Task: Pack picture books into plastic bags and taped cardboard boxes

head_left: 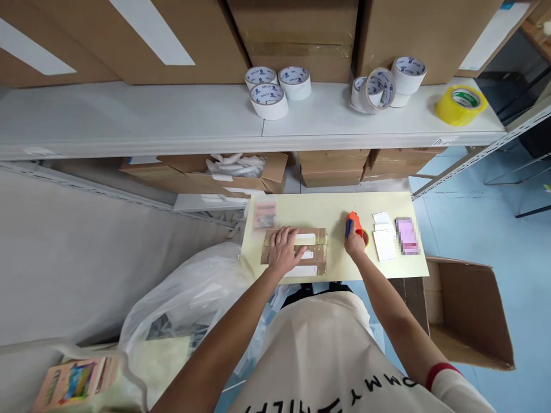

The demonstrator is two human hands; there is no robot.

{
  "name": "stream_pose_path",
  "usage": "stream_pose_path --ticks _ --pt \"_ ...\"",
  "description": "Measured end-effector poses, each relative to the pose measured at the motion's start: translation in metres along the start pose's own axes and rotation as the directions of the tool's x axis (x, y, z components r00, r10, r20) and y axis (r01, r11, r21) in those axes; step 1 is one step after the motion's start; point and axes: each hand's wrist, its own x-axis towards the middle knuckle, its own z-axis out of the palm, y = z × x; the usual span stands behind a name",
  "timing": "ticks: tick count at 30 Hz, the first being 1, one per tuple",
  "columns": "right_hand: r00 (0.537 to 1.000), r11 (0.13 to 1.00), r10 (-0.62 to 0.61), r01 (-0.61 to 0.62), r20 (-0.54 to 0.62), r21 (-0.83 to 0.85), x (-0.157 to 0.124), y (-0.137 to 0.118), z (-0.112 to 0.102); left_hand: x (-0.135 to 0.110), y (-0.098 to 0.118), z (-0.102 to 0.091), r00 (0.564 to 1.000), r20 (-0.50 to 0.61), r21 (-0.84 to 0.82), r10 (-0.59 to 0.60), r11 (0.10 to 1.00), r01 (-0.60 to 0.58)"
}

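Note:
My left hand (pixel 284 251) lies with its fingers stretched over small brown cardboard boxes (pixel 319 252), pressed side by side on a pale yellow table (pixel 336 203). White labels and strips of clear tape show on the boxes. To their right, my right hand (pixel 354 245) is closed around the handle of a red and blue tape dispenser (pixel 353 219), with a roll of tape showing at its side. White cards or paper slips (pixel 384 244) lie right of the dispenser, beside a pixelated purple item (pixel 407 236). A pinkish clear packet (pixel 264 213) sits at the table's far left corner.
Behind the table, a shelf (pixel 193 115) carries white tape rolls (pixel 269 109), a yellow tape roll (pixel 460 112) and large cartons (pixel 297 34). An open carton (pixel 471 310) stands at the right. A clear plastic bag (pixel 185 275) bulges at the left.

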Motion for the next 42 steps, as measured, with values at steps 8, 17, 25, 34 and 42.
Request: stream_pose_path --ticks 8,17,25,34,42 --pt "0.963 0.893 -0.26 0.27 -0.077 0.359 -0.036 -0.038 -0.078 -0.001 0.015 0.009 0.999 -0.032 -0.035 -0.021 0.999 0.02" --pt "0.871 0.851 -0.468 0.399 0.149 0.341 -0.056 -0.12 -0.05 -0.006 0.034 0.016 0.998 -0.043 -0.168 -0.051 0.985 0.043" --pt "0.859 0.881 -0.46 0.411 0.224 0.235 -0.048 -0.117 -0.038 -0.004 0.015 0.005 0.956 0.027 -0.861 -0.292 0.479 0.171" --pt "0.84 0.865 -0.502 0.488 0.206 0.118 -0.064 -0.116 -0.036 0.017 0.016 -0.043 0.919 0.335 -0.917 -0.211 0.15 0.369" --pt "0.824 0.764 -0.522 0.566 0.22 -0.308 -0.078 -0.133 -0.05 -0.012 -0.04 -0.041 0.867 0.329 -0.859 -0.374 0.263 0.44"
